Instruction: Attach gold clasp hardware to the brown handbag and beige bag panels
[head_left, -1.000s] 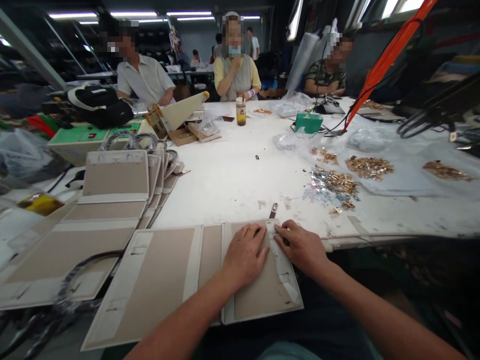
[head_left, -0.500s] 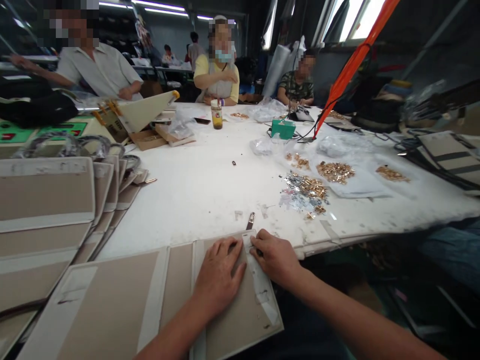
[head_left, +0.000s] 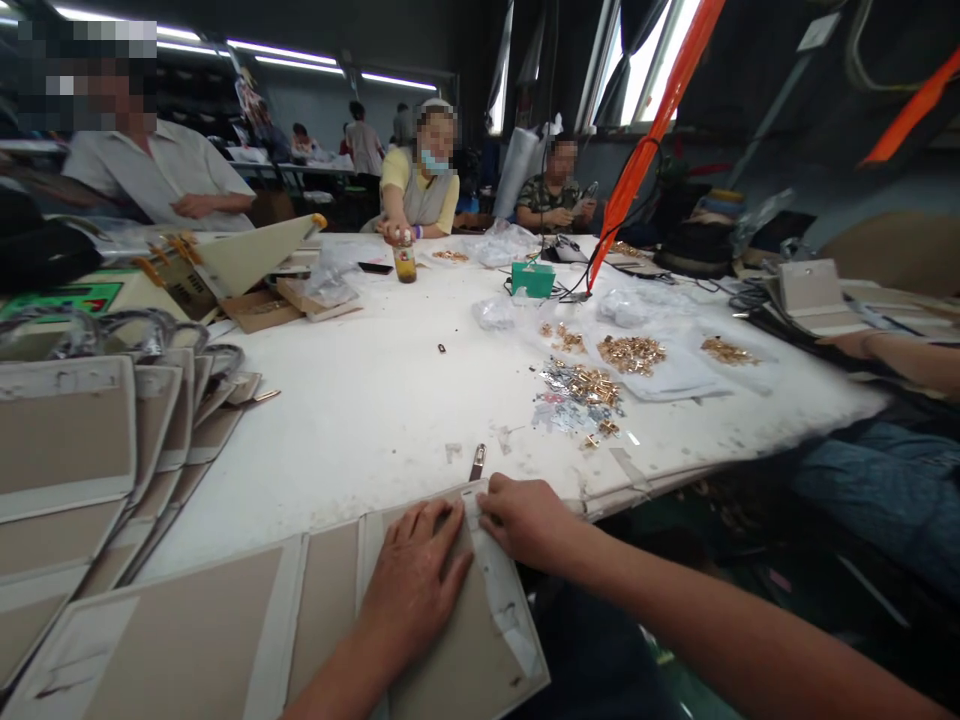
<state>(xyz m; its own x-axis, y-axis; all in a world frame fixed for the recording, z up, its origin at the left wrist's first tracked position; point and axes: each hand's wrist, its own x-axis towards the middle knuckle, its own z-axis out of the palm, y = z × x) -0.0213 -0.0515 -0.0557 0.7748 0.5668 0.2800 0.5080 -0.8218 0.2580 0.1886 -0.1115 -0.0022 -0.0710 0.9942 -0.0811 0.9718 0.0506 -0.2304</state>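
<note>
While the left hand [head_left: 418, 572] lay splayed on the beige panel [head_left: 210, 630], the right hand [head_left: 529, 520] curled at its edge, any grip hidden.

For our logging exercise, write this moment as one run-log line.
left hand: on beige panel | right hand: at panel's white strip | table: gold pieces, green box

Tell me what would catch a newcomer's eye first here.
Probably the long orange strip slanting down to the table beside a green box, right of centre. Then heaps of golden pieces, closer in. In front, the left hand lies on a beige panel, the right hand at its far corner.
</note>
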